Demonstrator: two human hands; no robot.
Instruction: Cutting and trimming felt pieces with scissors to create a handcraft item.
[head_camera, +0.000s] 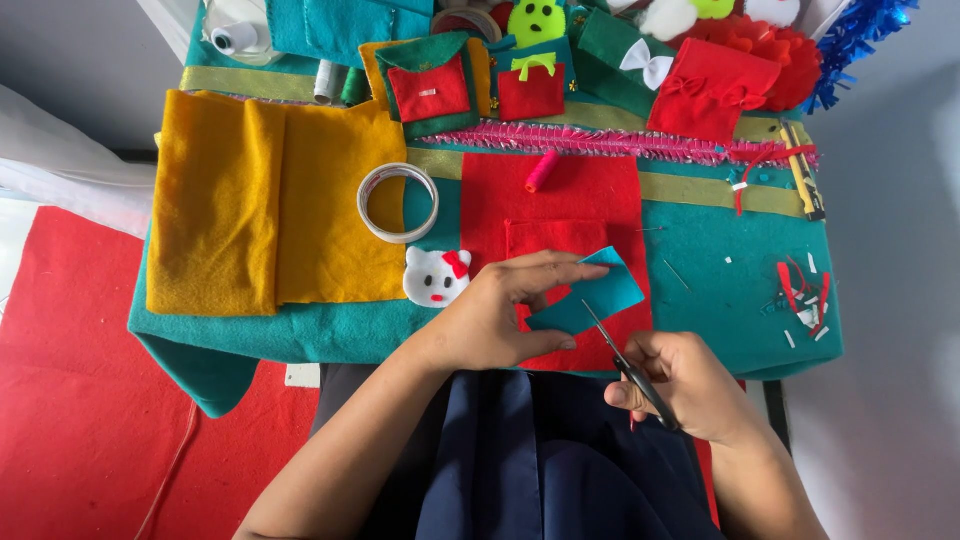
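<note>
While the left hand (500, 315) pinches a blue felt piece (592, 297) between thumb and fingers (560, 272), the right hand (690, 385) grips scissors (628, 370), blades meeting the felt's lower edge.

The left hand (500, 315) covers the near edge of the teal felt piece (590, 298) and part of the red felt sheet (560, 200) under it; the scissors (630, 370) have their handles buried in the right hand (690, 385); the blue tinsel (860, 35) and the tape roll (240, 38) are cut off by the top edge; the scraps (805, 300) at the right are too small to tell apart.
</note>
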